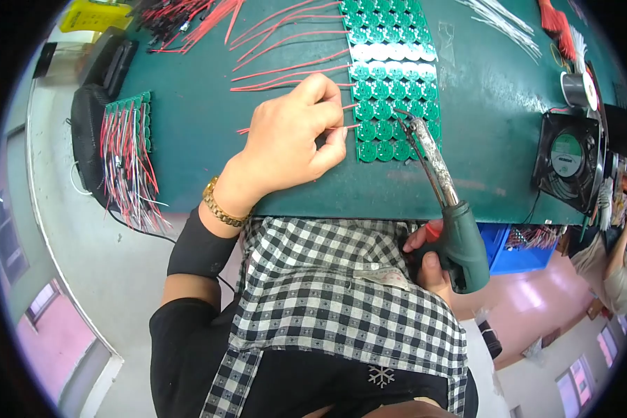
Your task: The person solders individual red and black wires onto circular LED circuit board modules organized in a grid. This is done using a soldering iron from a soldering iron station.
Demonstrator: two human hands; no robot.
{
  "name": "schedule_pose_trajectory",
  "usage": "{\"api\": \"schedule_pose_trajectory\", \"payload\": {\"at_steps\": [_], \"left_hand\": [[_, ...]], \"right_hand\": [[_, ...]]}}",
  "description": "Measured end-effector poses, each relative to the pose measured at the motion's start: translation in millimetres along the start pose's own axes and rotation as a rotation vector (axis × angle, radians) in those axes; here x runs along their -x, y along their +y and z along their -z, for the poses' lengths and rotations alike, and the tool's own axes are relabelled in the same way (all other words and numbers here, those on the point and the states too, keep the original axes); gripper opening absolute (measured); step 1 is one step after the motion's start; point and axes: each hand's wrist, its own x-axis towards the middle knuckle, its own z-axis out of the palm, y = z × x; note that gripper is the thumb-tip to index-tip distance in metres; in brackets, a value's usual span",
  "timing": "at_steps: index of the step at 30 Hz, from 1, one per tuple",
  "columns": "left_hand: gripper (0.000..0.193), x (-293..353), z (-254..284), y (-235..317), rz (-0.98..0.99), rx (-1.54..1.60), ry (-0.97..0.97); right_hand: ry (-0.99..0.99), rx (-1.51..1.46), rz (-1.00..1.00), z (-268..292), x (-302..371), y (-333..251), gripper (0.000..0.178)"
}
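A sheet of round green circuit boards (383, 90) lies on the green work mat, joined in rows. Red wires (285, 73) run leftward from its left edge, one beside each of several rows. My left hand (292, 132) is closed in a pinch on a red wire, whose end reaches a lower row of the sheet. Gripped in my right hand (434, 273) is a soldering gun (465, 240) with a dark green handle, its metal barrel slanting up and left. The gun's tip is over the lower rows; whether it touches a board I cannot tell. The handle hides most of my right fingers.
On the left, a wired board panel (146, 118) hangs its red and white leads over the mat's edge. Red and black wires (188, 24) lie at the back left, white wires (505, 28) at the back right. A black fan (568, 157) stands right, by a wire spool (579, 90). Below is a blue bin (522, 260).
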Motion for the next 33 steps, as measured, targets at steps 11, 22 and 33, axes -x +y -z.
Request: {"api": "schedule_pose_trajectory", "payload": {"at_steps": [11,22,33], "left_hand": [[0.013,-45.7,99.7,-49.1,-0.001,-0.359,0.233],[0.018,-85.3,104.0,-121.6,0.384,-0.729,-0.068],[0.018,-92.4,105.1,-151.7,0.293,0.102,0.583]], "right_hand": [[0.012,-0.114,0.077,-7.6,18.3,-7.6,0.052],[-0.025,-0.09,0.072,-21.3,29.1,-37.9,0.051],[-0.087,-0.019,0.162,-2.6,11.5,-34.5,0.042]]}}
